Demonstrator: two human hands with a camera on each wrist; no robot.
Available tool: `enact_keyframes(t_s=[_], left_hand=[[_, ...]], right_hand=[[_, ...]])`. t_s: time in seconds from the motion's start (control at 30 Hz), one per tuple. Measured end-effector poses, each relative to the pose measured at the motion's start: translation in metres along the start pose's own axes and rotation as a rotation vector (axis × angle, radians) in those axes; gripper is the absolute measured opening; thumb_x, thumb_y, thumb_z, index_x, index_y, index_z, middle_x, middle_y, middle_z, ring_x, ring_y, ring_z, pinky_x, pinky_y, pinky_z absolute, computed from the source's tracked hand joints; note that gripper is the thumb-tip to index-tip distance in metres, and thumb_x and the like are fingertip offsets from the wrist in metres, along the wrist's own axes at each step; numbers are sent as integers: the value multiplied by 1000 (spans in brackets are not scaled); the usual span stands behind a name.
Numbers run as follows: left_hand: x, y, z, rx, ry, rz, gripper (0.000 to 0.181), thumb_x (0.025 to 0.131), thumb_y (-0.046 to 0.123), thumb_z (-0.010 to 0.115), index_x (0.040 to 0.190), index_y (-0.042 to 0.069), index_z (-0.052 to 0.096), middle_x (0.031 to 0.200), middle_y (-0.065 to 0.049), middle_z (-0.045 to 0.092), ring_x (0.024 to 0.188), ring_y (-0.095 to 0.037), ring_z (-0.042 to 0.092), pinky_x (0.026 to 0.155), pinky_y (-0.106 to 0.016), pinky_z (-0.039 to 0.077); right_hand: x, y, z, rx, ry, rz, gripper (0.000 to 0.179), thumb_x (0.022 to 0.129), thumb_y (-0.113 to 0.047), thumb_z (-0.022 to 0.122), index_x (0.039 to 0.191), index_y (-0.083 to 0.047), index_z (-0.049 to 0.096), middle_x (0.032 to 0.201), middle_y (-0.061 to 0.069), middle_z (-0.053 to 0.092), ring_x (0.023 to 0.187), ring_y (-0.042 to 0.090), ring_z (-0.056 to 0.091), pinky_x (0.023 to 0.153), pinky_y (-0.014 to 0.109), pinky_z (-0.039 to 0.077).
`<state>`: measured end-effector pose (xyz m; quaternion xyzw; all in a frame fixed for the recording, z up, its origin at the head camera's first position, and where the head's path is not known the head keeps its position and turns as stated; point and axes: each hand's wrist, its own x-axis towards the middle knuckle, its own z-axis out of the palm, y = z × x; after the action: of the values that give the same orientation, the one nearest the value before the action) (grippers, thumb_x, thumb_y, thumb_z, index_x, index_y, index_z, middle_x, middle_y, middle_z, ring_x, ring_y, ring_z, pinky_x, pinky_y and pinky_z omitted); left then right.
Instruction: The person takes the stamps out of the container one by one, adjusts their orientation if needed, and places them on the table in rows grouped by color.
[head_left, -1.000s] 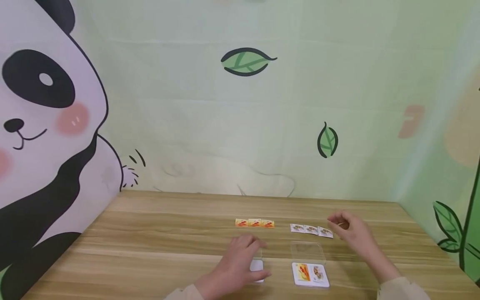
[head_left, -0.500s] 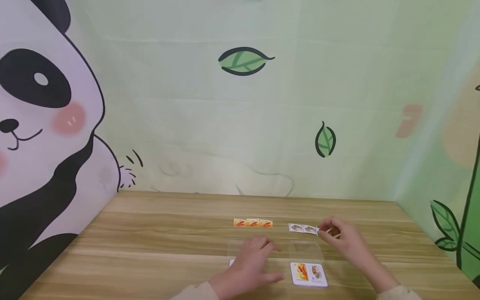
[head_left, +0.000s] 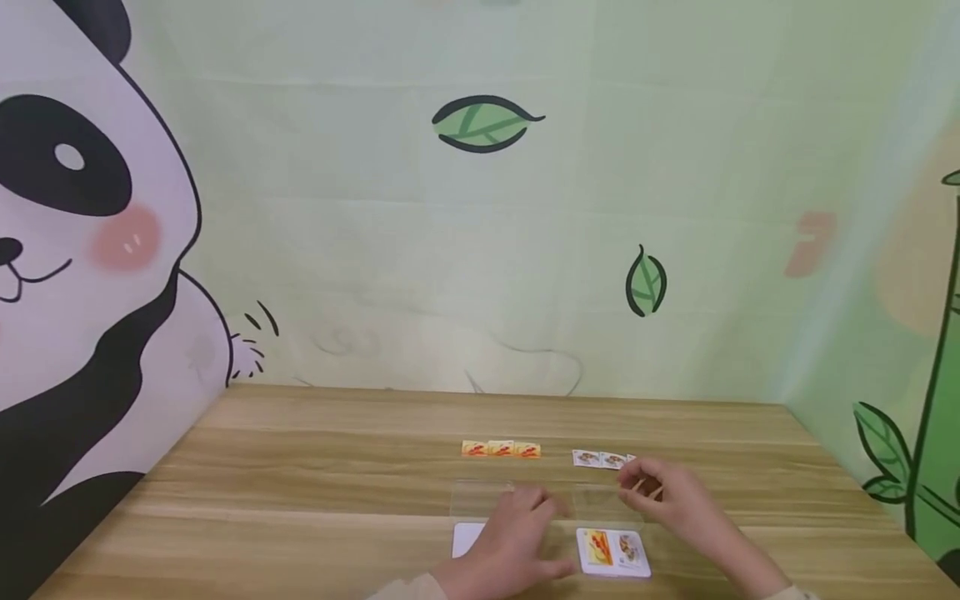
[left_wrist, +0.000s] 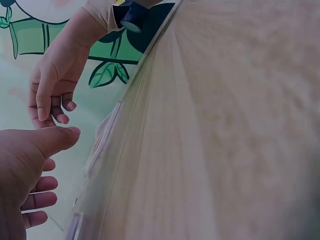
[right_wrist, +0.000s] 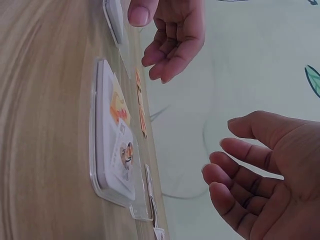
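Low and right of middle in the head view, the white box with two pictures (head_left: 613, 572) lies just right of the left hand (head_left: 512, 535) and down-left of the right hand (head_left: 672, 497), both loose and empty.

Flat, open white case (head_left: 613, 570), picture cards (head_left: 598, 547) atop

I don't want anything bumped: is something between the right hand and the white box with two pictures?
Nothing visible blocks the right hand from the white box. The clear lid lies open behind the box; the left hand is to its left.
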<state>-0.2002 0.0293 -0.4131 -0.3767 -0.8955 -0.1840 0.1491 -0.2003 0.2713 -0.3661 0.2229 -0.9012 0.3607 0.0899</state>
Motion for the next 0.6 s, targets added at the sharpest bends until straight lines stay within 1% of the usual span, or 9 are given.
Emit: enact_keyframes(t_s=[0.1, 0.23, 0.33, 0.43, 0.5, 0.6], left_hand=[[3, 3, 5, -26, -18, -11, 49, 77, 46, 76, 115, 18, 62, 107, 6, 57, 105, -12, 53, 93, -29, 44], [5, 5, 10, -72, -59, -35, 47, 78, 44, 76, 114, 19, 61, 110, 6, 58, 108, -13, 52, 96, -29, 44], [5, 4, 13, -123, -108, -83, 47, 78, 44, 76, 114, 19, 61, 113, 5, 58, 110, -14, 52, 96, -30, 45], [4, 4, 15, -159, -141, -132, 48, 77, 46, 76, 114, 20, 61, 114, 4, 58, 110, -14, 52, 95, -31, 46], [4, 3, 16, -167, -146, -146, 49, 76, 47, 77, 114, 21, 62, 113, 5, 58, 110, -14, 52, 95, -32, 46], [5, 3, 18, -153, -134, -133, 48, 76, 48, 76, 113, 20, 62, 110, 6, 57, 109, -13, 51, 96, -32, 45]], right_hand=[[-1, 3, 1, -5, -13, -36, 13, 88, -10, 67, 96, -1, 65, 86, 2, 67, 72, -4, 55, 62, 20, 51], [-1, 3, 4, -5, -62, -44, 14, 88, -12, 67, 96, -1, 65, 87, 2, 66, 74, -4, 55, 63, 20, 51], [0, 3, 8, -2, -111, -38, 15, 88, -14, 67, 96, -1, 65, 89, 2, 65, 75, -3, 55, 64, 20, 51], [0, 3, 11, -3, -147, -41, 15, 87, -15, 68, 95, -2, 64, 89, 1, 64, 76, -3, 55, 64, 20, 50], [0, 3, 13, -1, -160, -52, 15, 87, -14, 68, 94, -2, 64, 89, 1, 64, 75, -3, 55, 64, 20, 50], [-1, 4, 15, 8, -179, -69, 14, 86, -13, 69, 93, -2, 64, 89, 3, 64, 74, -3, 55, 63, 19, 50]])
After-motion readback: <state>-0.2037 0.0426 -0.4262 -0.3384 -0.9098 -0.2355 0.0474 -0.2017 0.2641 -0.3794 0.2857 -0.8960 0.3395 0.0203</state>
